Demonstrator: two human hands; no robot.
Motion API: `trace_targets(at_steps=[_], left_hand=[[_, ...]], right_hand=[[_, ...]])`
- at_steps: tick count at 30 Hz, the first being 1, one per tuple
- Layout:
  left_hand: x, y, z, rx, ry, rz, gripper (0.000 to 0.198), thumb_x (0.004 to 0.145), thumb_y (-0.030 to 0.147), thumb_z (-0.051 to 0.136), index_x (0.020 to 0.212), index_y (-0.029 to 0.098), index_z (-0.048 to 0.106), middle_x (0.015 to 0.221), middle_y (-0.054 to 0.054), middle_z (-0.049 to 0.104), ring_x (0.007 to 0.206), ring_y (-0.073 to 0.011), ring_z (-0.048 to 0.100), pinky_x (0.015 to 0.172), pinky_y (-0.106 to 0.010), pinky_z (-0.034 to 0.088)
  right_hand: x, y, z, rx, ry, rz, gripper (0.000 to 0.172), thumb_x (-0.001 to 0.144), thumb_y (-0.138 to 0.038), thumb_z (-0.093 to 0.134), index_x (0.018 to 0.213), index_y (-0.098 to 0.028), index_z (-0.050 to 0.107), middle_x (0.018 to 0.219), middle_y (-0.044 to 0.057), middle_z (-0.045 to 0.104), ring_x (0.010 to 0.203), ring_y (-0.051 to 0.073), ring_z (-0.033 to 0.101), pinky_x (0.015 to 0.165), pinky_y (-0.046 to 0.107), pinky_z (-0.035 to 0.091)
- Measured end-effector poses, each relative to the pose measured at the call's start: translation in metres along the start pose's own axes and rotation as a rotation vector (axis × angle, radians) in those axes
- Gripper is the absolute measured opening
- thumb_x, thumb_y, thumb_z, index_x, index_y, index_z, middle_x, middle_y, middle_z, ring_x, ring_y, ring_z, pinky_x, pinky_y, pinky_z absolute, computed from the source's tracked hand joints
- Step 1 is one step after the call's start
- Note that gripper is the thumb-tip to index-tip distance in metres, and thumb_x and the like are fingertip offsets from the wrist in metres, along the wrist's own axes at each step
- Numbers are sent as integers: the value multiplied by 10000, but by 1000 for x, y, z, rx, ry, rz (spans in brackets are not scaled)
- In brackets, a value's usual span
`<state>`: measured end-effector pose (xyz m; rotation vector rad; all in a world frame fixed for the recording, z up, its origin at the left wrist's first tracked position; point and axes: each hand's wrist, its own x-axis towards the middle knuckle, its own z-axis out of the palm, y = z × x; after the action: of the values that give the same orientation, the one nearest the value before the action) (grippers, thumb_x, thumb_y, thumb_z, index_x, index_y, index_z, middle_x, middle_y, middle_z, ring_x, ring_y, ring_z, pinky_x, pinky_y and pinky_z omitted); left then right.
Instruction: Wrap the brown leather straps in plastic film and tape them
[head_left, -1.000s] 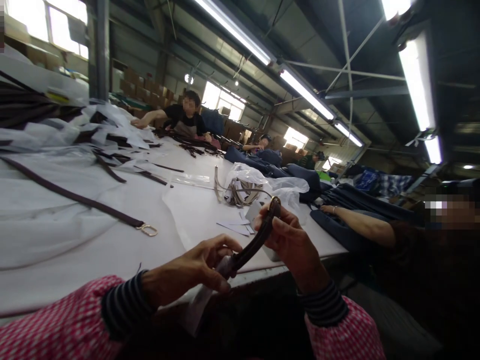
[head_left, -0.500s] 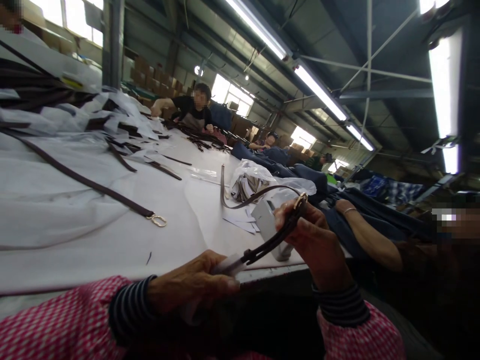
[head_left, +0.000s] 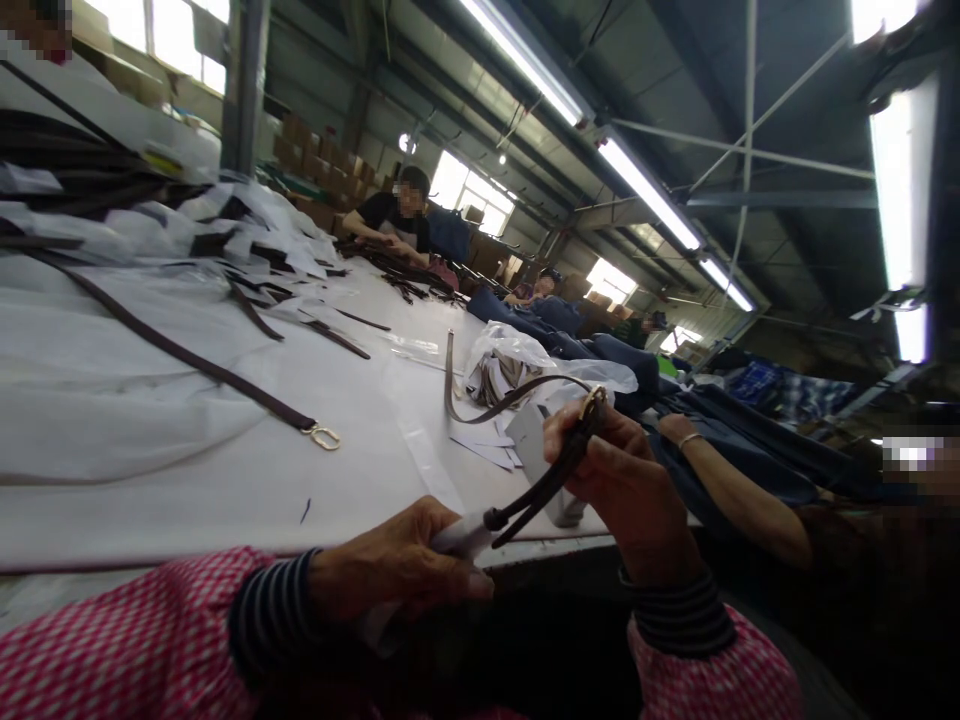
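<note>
My right hand (head_left: 626,490) is closed round a folded dark brown belt (head_left: 544,480), pinching it near its gold buckle (head_left: 594,402). My left hand (head_left: 397,565) is closed on a thin white sleeve or bag (head_left: 461,535) that the belt's folded end pokes into. Both hands hover at the near edge of the white table (head_left: 225,490).
A second brown belt with a gold buckle (head_left: 324,436) lies across the table. A clear plastic bag of belts (head_left: 517,365) and white paper slips (head_left: 480,445) sit ahead. A co-worker's forearm (head_left: 720,475) rests at the right; other people work at the far end.
My left hand has slid lower and closed flatter on the white sleeve. My right hand has shifted slightly right with the belt, whose buckle now stands clear above my fingers.
</note>
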<state>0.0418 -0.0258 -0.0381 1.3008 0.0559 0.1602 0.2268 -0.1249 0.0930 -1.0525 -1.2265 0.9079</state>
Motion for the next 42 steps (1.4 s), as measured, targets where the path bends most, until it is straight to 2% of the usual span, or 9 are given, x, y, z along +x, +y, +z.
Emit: trace_targets(at_steps=[5,10,15,20,26,31,36,39,42], left_hand=[[0,-1,1,103,106,61,432,782,433,809,616,162,517,528,68,408,483,-57,309,453,-227,179],[0,-4,1,75,40,49,443,827,455,759,588,163,527,473,50,436,424,-64,344,416,-229,184],[2,-1,4,26,-38,5,420,815,436,760,575,164,549,445,55,436,374,-58,318,387,-228,192],[3,-1,5,56,-28,17,427,807,407,779,550,165,541,439,54,444,381,-56,327,392,-218,191],[10,-15,4,-119,-8,21,416,779,460,796,602,143,593,422,48,468,344,-46,336,365,-190,223],[16,-22,8,-228,45,85,423,777,470,808,610,152,586,407,64,436,344,-44,340,377,-168,291],[15,-23,9,-176,92,129,398,771,467,818,669,136,622,441,59,452,371,-42,330,381,-172,240],[16,-24,10,-173,102,137,426,781,490,796,636,149,586,437,53,458,369,-48,334,384,-183,241],[18,-22,11,-99,186,136,428,792,478,784,621,161,553,441,58,448,379,-53,333,390,-192,222]], right_hand=[[4,1,-5,29,108,-10,222,786,-322,820,962,-206,751,838,56,708,586,116,501,475,234,341],[3,3,-3,33,137,8,239,782,-328,833,962,-200,741,852,56,709,589,115,527,480,231,376],[4,2,2,47,102,-5,231,795,-318,823,969,-202,726,833,56,719,591,111,529,485,215,390],[4,6,1,42,80,-13,225,830,-309,788,1010,-192,719,838,55,721,542,97,486,459,219,360],[1,10,3,65,77,-22,217,830,-311,787,997,-186,725,843,60,726,583,107,520,480,214,381],[0,5,2,31,60,-50,181,854,-285,768,997,-183,727,855,72,732,598,111,534,501,216,395],[1,5,1,18,60,-53,195,863,-300,761,1009,-177,721,863,82,740,593,118,544,491,220,395],[1,6,2,24,74,-55,207,845,-304,779,1001,-180,723,853,77,739,599,124,548,492,224,403],[1,5,2,21,67,-60,211,844,-298,782,1011,-180,726,855,77,741,606,124,553,497,220,411]])
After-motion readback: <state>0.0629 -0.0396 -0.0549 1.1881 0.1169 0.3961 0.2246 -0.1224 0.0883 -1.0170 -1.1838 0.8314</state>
